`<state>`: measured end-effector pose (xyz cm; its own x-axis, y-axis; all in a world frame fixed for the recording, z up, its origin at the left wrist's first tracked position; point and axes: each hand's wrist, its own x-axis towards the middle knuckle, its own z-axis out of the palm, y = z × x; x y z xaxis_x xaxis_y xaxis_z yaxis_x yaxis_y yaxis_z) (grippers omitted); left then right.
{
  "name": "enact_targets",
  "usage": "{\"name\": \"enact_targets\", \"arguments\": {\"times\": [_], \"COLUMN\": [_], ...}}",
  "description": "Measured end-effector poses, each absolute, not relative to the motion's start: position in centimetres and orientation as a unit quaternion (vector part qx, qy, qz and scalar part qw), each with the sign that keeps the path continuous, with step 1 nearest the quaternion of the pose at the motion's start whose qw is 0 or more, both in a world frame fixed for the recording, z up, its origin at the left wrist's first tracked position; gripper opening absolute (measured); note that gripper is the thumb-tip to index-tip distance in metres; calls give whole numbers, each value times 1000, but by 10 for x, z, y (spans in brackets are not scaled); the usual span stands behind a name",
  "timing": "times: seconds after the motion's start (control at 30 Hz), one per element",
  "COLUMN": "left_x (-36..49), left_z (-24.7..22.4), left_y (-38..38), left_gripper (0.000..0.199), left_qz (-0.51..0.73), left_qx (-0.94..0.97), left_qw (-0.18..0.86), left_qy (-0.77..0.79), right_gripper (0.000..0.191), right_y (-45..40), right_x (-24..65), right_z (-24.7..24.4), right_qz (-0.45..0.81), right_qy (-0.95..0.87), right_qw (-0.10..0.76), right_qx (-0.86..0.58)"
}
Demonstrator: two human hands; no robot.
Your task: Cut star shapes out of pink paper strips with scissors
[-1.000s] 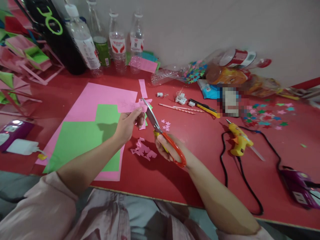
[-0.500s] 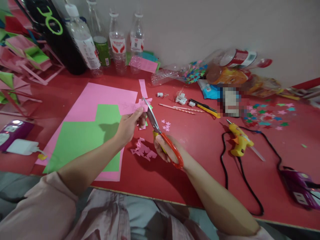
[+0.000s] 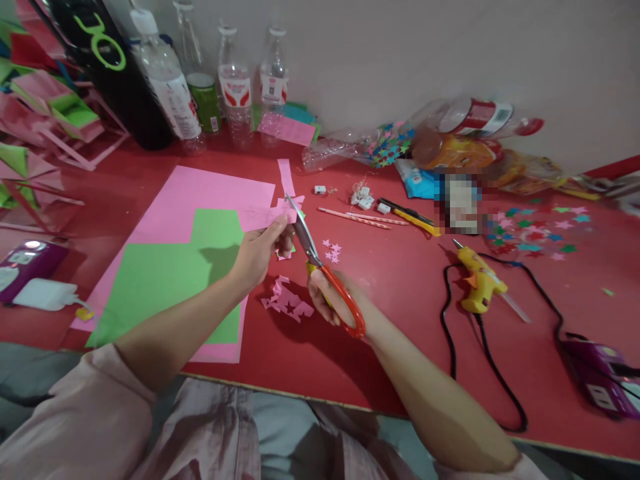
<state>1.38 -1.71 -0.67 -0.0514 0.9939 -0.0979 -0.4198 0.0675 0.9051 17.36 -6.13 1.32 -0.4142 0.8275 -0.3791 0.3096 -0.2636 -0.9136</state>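
Observation:
My left hand pinches a pink paper strip that has faint drawn lines on it. The scissors, with red and yellow handles, are in my right hand, and their blades lie at the strip's right end. Whether the blades touch the paper I cannot tell. Just right of the blades lie several small pink paper stars. Pink paper scraps with star-shaped cutouts rest below my left hand. Under my left forearm are a green sheet and a pink sheet.
A yellow glue gun with a looping black cord lies at right, near coloured stars. Striped paper sticks and a yellow-black cutter are behind the scissors. Plastic bottles line the wall; a purple power strip sits left.
Both hands stay nearly in place. The pink strip's right end looks slightly turned at the scissor blades.

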Motion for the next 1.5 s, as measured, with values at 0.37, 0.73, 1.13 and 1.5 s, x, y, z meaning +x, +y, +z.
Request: {"name": "enact_targets", "arguments": {"times": [0.37, 0.73, 1.13, 1.5], "left_x": [13, 9, -3, -3], "left_z": [-7, -4, -1, -4], "left_y": [-17, -14, -5, -4], "left_gripper": [36, 33, 28, 9], "left_qz": [582, 591, 647, 631], "left_qx": [344, 357, 364, 388], "left_qw": [597, 588, 518, 554], "left_qy": [432, 421, 424, 380], "right_gripper": [55, 57, 53, 46], "right_y": [-60, -58, -56, -55], "right_x": [174, 176, 177, 175], "right_z": [14, 13, 12, 16], "right_qz": [615, 613, 604, 583], "right_qy": [-567, -570, -569, -571], "right_qw": [194, 186, 173, 163], "right_qx": [-512, -515, -531, -555]}}
